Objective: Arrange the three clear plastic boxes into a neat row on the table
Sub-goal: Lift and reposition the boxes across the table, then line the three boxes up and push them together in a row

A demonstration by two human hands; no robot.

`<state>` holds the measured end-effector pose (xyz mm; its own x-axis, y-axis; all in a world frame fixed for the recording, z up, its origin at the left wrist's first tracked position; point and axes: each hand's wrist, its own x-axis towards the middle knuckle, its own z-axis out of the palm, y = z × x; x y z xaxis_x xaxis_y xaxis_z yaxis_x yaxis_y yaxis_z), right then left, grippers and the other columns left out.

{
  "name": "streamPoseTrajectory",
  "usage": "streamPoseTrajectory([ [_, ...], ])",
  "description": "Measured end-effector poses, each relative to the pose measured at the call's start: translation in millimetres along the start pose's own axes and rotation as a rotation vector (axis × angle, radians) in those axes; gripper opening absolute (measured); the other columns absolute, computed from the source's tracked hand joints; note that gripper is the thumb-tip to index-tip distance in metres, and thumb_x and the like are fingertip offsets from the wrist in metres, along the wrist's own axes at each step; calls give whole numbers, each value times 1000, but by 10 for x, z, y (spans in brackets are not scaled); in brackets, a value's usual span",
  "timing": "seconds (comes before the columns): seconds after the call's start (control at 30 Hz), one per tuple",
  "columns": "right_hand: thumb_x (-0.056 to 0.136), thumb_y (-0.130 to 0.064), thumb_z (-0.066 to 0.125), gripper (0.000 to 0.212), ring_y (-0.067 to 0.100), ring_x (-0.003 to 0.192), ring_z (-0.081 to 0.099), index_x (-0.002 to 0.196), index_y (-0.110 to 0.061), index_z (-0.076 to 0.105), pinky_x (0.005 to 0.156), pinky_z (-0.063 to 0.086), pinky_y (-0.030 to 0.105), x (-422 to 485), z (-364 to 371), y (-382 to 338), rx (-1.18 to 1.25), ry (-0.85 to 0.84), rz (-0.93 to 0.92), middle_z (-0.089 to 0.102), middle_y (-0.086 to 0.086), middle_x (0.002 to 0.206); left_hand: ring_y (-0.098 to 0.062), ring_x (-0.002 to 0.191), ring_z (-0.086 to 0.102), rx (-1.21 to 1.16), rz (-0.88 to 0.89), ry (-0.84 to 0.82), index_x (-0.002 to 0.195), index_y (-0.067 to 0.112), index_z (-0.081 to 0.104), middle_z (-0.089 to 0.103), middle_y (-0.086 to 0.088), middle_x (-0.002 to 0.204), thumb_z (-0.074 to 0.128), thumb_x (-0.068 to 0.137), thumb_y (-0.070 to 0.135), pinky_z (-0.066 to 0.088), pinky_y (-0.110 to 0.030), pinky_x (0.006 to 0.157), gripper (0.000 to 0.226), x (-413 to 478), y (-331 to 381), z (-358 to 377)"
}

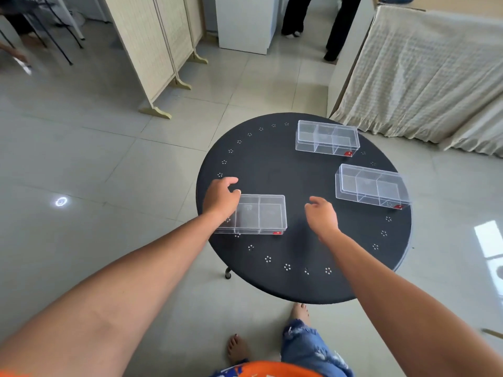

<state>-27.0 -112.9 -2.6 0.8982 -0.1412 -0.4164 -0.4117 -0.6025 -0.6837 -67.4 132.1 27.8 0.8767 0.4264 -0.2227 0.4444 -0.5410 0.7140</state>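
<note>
Three clear plastic boxes with inner dividers and small red labels lie on a round black table [272, 170]. The near-left box [265, 214] sits by the table's left edge. My left hand [220, 198] hovers over its left end with fingers curled apart, and I cannot tell if it touches the box. To the right of that box, my right hand [322, 214] is above bare tabletop, fingers loosely spread and holding nothing. The far box [326, 138] lies at the back. The right box [371, 186] lies near the right edge, slightly angled.
A cloth-draped piece of furniture [424, 72] stands just beyond the table on the right. A folding screen [155, 50] stands at the back left. Another person's legs [337, 25] are at the back. My bare feet [299, 311] are under the table's near edge.
</note>
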Motion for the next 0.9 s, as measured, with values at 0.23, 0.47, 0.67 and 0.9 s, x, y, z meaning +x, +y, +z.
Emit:
streamPoseTrajectory([
  [0.23,94,-13,41,41,35,116,56,125,-17,66,92,43,36,465,-729,127,-26,301,-78,60,15,124,-18,114,61,-60,68,-179,123,26,66,68,3,121,55,89,21,41,-24,91,36,218,851,634],
  [0.47,92,-18,48,42,35,133,41,133,-19,59,113,30,46,985,-1486,413,-160,470,15,49,15,139,-19,127,54,-142,-1,-416,137,23,54,56,-2,140,61,88,26,39,-26,98,50,428,1517,1412],
  [0.67,90,-21,51,57,36,139,34,146,-17,41,113,23,43,1365,-1886,685,-137,395,186,39,15,150,-23,142,38,-148,-125,-562,152,20,31,35,-4,158,62,89,30,32,-37,112,71,519,1803,1984],
  [0.9,93,-26,45,58,33,118,58,149,-15,35,97,44,39,1603,-1983,942,117,229,279,57,11,137,-24,139,42,-220,-235,-584,157,20,19,37,-4,157,61,89,30,33,-35,108,80,519,1912,2341],
])
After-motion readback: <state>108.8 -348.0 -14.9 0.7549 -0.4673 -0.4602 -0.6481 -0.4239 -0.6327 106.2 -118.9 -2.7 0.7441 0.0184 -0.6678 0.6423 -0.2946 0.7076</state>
